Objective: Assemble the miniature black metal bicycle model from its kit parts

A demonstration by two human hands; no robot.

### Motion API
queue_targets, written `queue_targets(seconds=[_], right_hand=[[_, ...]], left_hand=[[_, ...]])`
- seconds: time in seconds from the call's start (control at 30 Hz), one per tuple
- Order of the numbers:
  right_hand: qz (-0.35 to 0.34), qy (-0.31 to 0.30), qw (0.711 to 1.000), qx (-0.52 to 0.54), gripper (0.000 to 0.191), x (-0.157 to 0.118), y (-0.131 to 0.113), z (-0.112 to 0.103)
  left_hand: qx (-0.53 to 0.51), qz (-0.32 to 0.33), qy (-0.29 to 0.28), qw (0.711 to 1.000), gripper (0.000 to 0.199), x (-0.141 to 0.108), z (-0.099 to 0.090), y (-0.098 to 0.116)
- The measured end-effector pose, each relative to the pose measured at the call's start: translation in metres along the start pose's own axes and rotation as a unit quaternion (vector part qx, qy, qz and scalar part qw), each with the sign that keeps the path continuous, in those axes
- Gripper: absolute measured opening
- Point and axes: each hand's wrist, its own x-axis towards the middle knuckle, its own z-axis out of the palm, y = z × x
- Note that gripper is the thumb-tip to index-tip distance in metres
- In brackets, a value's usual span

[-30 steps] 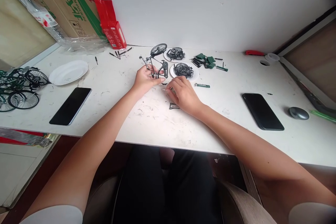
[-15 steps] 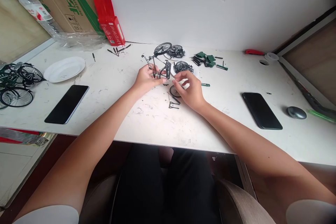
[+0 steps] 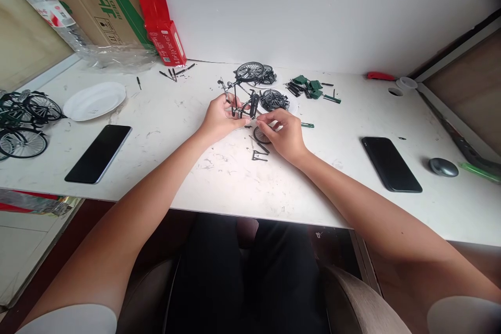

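Observation:
My left hand point(image 3: 221, 119) is closed around a small model bicycle frame point(image 3: 243, 95), which is tilted and has one wheel point(image 3: 249, 71) at its top. The thumb and fingertips of my right hand point(image 3: 282, 133) are pinched together at the lower end of the frame; anything between them is too small to make out. A loose spoked wheel point(image 3: 260, 135) lies partly hidden beneath my right hand. Just in front of it are small dark parts point(image 3: 259, 155) on the white table.
Behind my hands are plates with black parts point(image 3: 274, 100) and a pile of green pieces point(image 3: 309, 87). Finished-looking model bicycles point(image 3: 27, 120), a white plate point(image 3: 95, 101) and a phone point(image 3: 98, 154) lie left. Another phone point(image 3: 391, 164) and a grey mouse-like object point(image 3: 443, 167) lie right.
The bicycle frame has turned slightly, its top wheel shifting right. My right fingertips have closed in on the frame's lower end, where a thin piece showed between them before.

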Motion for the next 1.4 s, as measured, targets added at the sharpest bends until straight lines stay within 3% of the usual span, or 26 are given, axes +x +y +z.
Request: queue_targets(seconds=[0.37, 0.57, 0.93, 1.4], right_hand=[[0.014, 0.004, 1.0, 0.02, 0.033, 0.0, -0.007, -0.001], [0.032, 0.021, 0.999, 0.033, 0.038, 0.0, -0.01, -0.001], [0.017, 0.032, 0.999, 0.021, 0.022, 0.0, -0.007, 0.001], [0.027, 0.022, 0.999, 0.034, 0.021, -0.002, -0.011, 0.0]], left_hand=[[0.035, 0.049, -0.026, 0.998, 0.06, -0.004, 0.003, 0.005], [0.025, 0.029, -0.041, 0.998, 0.068, -0.005, 0.002, 0.005], [0.002, 0.003, -0.036, 0.999, 0.067, -0.006, 0.004, 0.009], [0.016, -0.005, -0.043, 0.999, 0.061, -0.008, 0.005, 0.01]])
